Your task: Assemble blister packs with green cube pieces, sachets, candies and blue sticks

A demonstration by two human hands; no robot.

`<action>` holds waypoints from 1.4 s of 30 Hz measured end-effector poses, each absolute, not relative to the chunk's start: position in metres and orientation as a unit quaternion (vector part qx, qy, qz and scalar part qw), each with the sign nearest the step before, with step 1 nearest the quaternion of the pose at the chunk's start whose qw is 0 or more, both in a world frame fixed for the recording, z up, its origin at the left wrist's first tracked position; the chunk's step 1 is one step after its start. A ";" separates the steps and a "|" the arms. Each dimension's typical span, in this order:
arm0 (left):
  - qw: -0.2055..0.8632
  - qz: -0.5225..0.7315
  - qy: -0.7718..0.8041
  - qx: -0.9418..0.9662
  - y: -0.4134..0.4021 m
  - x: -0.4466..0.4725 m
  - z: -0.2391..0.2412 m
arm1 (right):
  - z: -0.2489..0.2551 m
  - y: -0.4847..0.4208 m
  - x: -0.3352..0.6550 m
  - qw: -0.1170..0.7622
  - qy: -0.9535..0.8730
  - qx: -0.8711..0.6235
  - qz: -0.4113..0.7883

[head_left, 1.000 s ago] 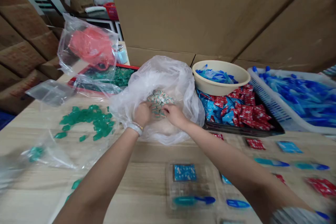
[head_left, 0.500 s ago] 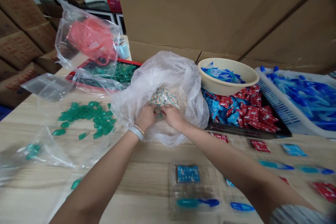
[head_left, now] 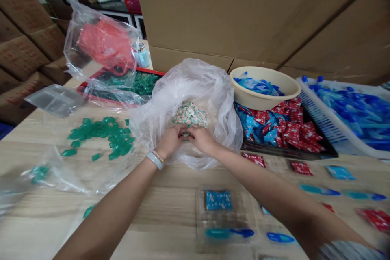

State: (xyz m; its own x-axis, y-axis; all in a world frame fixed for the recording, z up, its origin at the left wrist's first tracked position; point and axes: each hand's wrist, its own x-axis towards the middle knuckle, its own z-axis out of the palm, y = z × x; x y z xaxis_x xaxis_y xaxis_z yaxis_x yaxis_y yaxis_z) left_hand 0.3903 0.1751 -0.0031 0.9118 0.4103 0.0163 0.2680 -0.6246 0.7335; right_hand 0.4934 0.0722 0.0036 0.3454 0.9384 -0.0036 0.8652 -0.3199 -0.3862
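A cloudy white plastic bag (head_left: 198, 83) stands open on the table with a heap of small printed pieces (head_left: 189, 114) inside, white with green and orange marks. Both hands reach into its mouth at the near side of the heap. My left hand (head_left: 171, 140), with bracelets at the wrist, has its fingers curled inward. My right hand (head_left: 201, 139) faces it, fingers bent too, and the fingertips nearly meet. A few of the same pieces show between the fingertips; how many each hand holds is hidden.
Loose green plastic pieces (head_left: 102, 134) lie left. Behind the bag is a red tray (head_left: 160, 74). To the right stand a cream basin (head_left: 265, 99), a black tray (head_left: 289, 153) of red and blue packets, and a white basket (head_left: 341, 130). Clear trays with a blue packet (head_left: 218, 200) lie in front.
Both hands have drawn back slightly toward me from the heap, baring more of the printed pieces. The fingertips have come closer together. The surrounding things have stayed put.
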 end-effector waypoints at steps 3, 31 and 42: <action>0.386 0.068 0.221 0.893 0.175 0.391 0.000 | 0.006 0.074 0.496 0.145 -0.564 -0.806 0.108; 0.334 -0.011 0.167 0.927 0.175 0.403 0.009 | 0.001 0.056 0.490 0.148 -0.595 -0.774 0.157; 0.421 -0.042 0.125 0.897 0.170 0.387 0.012 | 0.002 0.039 0.484 0.240 -0.546 -0.780 0.189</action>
State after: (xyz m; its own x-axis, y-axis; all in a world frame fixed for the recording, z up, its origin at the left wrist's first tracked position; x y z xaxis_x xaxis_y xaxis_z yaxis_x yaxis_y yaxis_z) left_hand 0.3865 0.1697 0.0122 0.9654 0.1885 -0.1799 0.2588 -0.6138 0.7458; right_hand 0.4841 0.0392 0.0025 0.3317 0.9428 -0.0330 0.7606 -0.2880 -0.5818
